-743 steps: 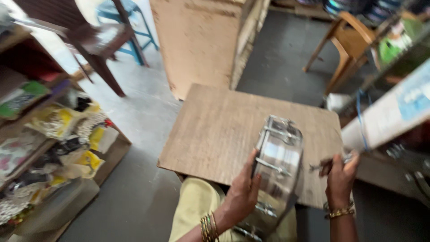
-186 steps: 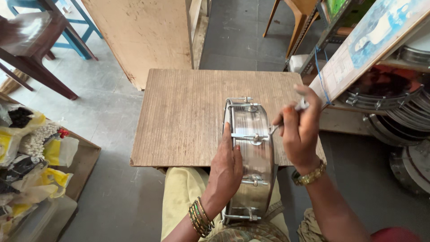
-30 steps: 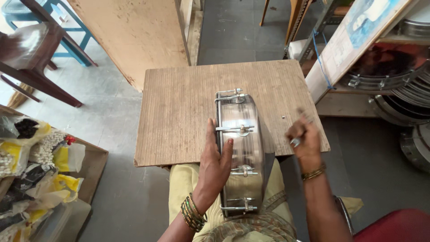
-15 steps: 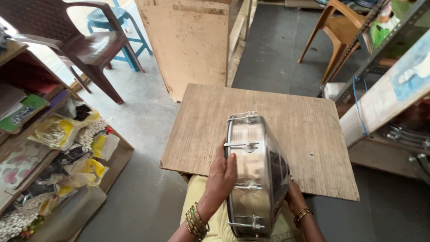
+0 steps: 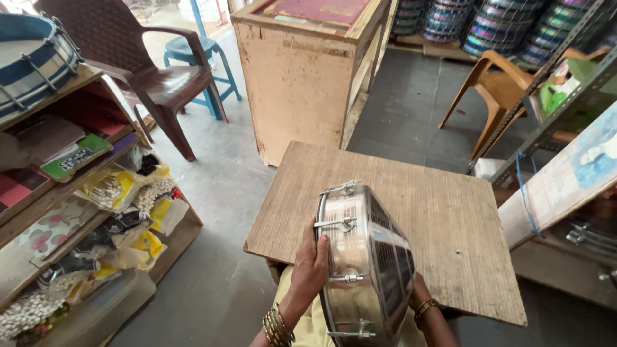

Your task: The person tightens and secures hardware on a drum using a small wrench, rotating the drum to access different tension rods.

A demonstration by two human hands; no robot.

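A shiny steel frame drum [image 5: 366,257] with tension rods along its rim stands on edge over my lap, at the near side of a low wooden board table [image 5: 424,212]. My left hand [image 5: 312,260], bangles at the wrist, lies flat against the drum's left wall and steadies it. My right hand [image 5: 418,297] is mostly hidden behind the drum's lower right side; only part of the hand and a bracelet show, pressed to the drum. A small screw [image 5: 457,251] lies on the table to the right.
Shelves with packets and a blue-striped drum [image 5: 32,58] stand at the left. A brown plastic chair [image 5: 148,71], a blue stool [image 5: 202,54] and a wooden cabinet [image 5: 302,71] are ahead. An orange chair [image 5: 501,83] and metal racks stand at the right.
The view has tilted up toward the room. The drum has tipped further onto its edge. My right hand stays low behind the drum, no longer over the table as a second ago.
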